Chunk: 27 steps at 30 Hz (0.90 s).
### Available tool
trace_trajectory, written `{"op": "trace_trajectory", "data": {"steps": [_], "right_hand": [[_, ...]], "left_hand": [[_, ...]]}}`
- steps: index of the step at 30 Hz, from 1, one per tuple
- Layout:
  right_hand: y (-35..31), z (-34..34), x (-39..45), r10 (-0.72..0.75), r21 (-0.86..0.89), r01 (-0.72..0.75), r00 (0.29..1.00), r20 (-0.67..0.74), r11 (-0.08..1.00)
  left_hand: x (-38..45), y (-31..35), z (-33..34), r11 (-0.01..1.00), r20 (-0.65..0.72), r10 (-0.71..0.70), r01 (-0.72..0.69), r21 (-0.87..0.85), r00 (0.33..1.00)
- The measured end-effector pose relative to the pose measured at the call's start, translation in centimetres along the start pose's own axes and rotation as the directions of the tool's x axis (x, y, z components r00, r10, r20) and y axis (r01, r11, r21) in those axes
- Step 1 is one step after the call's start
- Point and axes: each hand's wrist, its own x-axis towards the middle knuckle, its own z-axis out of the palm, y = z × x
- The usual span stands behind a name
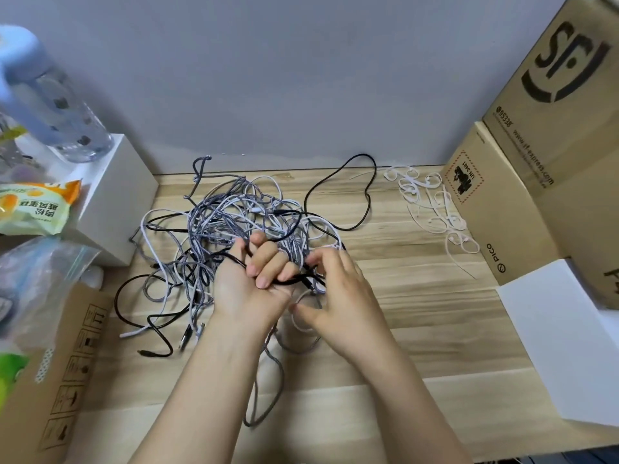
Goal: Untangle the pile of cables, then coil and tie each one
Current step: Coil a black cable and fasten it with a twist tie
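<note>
A tangled pile of cables [231,216], black, white and grey braided, lies in the middle of the wooden table [418,313]. My left hand [254,283] is palm up at the pile's near edge, its fingers curled round a black cable [338,182] whose far end loops away to the back right. My right hand [338,293] is just to the right of it and pinches strands at the tangle's near right edge. A grey braided cable [268,390] trails toward me between my forearms. Several white cable ties [432,209] lie scattered at the back right.
Cardboard boxes [549,155] stand along the right side, with a white sheet [566,343] in front of them. At the left are a white box [114,195], a clear water bottle [50,105], snack bags [33,209] and another cardboard box [67,370]. A grey wall closes the back.
</note>
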Motion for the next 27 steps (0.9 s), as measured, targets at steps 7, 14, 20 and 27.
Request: {"op": "trace_trajectory", "data": {"steps": [7, 14, 20, 27], "right_hand": [[-0.9, 2.4, 0.2, -0.137, -0.121, 0.097, 0.912, -0.385, 0.988], [0.9, 0.6, 0.9, -0.108, 0.177, 0.203, 0.893, -0.436, 0.963], [1.9, -3.6, 0.6, 0.053, 0.460, 0.280, 0.807, -0.588, 0.842], [4.6, -4.0, 1.7, 0.093, 0.291, -0.035, 0.978, -0.189, 0.956]], "left_hand": [[-1.0, -0.3, 1.2, 0.997, 0.023, -0.056, 0.055, 0.045, 0.998], [-0.6, 2.1, -0.7, 0.921, -0.146, -0.213, 0.149, -0.359, 0.966], [0.7, 5.3, -2.5, 0.830, -0.307, -0.019, -0.156, -0.536, 0.952], [0.8, 3.6, -2.6, 0.967, -0.170, 0.190, -0.214, -0.139, 0.967]]}}
